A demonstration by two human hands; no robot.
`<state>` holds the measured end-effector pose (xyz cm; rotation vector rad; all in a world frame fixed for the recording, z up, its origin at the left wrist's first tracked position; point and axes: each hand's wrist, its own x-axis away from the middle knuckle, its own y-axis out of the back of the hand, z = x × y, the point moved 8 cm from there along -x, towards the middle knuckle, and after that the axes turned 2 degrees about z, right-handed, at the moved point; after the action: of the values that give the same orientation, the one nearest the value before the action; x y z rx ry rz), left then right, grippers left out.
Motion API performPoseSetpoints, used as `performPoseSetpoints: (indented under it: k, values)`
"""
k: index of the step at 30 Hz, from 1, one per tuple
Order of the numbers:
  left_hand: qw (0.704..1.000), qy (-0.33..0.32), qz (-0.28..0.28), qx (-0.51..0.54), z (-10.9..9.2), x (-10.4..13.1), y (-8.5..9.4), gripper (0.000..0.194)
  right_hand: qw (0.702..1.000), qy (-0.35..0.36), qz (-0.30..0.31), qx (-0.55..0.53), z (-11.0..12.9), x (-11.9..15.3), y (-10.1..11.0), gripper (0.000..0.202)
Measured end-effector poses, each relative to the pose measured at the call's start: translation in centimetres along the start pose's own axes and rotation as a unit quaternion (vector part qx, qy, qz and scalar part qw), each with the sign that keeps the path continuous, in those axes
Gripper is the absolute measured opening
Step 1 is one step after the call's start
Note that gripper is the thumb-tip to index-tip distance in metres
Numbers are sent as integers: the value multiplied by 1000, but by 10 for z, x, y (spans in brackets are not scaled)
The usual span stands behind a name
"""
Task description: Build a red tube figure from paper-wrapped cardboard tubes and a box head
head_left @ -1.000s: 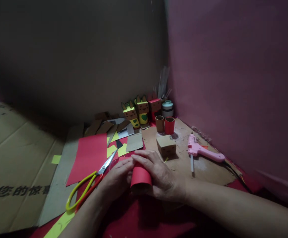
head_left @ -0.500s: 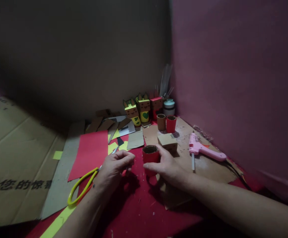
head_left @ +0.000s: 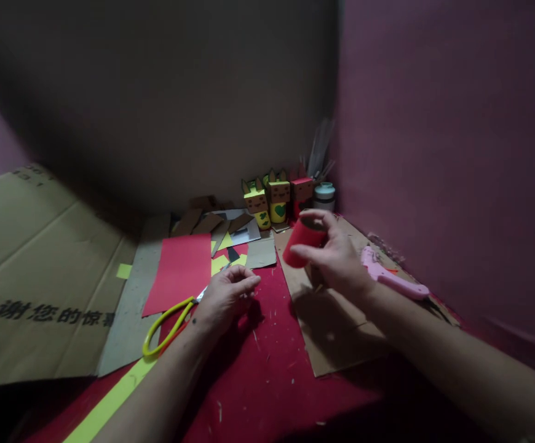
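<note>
My right hand (head_left: 334, 255) is wrapped round a red paper-covered cardboard tube (head_left: 301, 243), held tilted above the brown cardboard sheet (head_left: 341, 341). The tube's dark open end faces up and away. My left hand (head_left: 230, 294) is low over the red table, its fingers curled and thumb near the forefinger; whether anything is between them is hidden. Beside that wrist lie scissors with yellow handles (head_left: 168, 326), their blades partly behind the hand. Behind the right hand, a small cardboard box (head_left: 314, 277) is mostly covered.
A pink glue gun (head_left: 394, 280) lies on the right by the wall. Box-headed paper figures (head_left: 278, 200) and a pale-lidded jar (head_left: 324, 194) stand at the back. Red paper (head_left: 182, 271), cardboard scraps (head_left: 189, 221) and a large carton flap (head_left: 41, 277) occupy the left.
My right hand has lifted the red tube off the table, up and to the right, tilting it. It now covers where two tubes stood. The left hand stays curled; the view has shifted slightly.
</note>
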<state>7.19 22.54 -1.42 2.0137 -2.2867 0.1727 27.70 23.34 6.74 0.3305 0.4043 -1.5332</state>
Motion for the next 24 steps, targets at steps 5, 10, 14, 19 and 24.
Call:
performPoseSetpoints:
  k: [5,10,14,19,24]
  values:
    - [996,16,43,-73,8,1,-13,17,990,10,-41,131,-14,-60,29,46]
    - [981,35,114,-150,16,5,-34,12,966,8,-14,260,-44,-73,37,38]
    - [965,26,166,-202,17,11,-46,20,954,-13,6,301,-52,-65,38,34]
    - [937,0,244,-248,16,24,-61,35,943,5,-37,330,-47,-68,49,36]
    - [926,-22,275,-259,14,29,-67,18,935,8,1,354,-52,-66,47,33]
